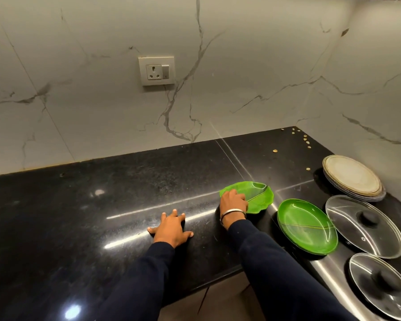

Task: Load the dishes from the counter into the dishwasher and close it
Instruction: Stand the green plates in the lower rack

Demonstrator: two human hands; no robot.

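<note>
Where the polished black counter (pixel 102 205) fills the lower half of the frame, it meets a white marble-veined wall (pixel 79 100) that turns a corner at the upper right, and a wall socket with a switch (pixel 156 71) sits above centre-left. Pale streaks of reflected light run across the stone, and a few small yellowish bits (pixel 306 139) lie scattered near the back corner. At centre-bottom the left hand (pixel 171 229) lies flat on the bare counter, fingers spread and straight, holding nothing. Just to its right, the right hand (pixel 233 202) — a metal bangle (pixel 232 215) on its wrist — rests on the near-left edge of a green leaf-shaped plate (pixel 256 196), its fingers curled over the rim; whether the thumb is under the rim cannot be told. That plate lies on the counter right of centre, mostly beyond and to the right of the hand. Near it, further right, lies a stack of round green plates (pixel 307 227), apart from the leaf-shaped one. At the right edge a stack of beige plates (pixel 352 177) sits close to the side wall, and below it two glass lids with black knobs (pixel 366 225) (pixel 382 286) lie on a steel surface (pixel 329 274) — one in front of the other. Both forearms wear dark navy sleeves (pixel 276 274).
</note>
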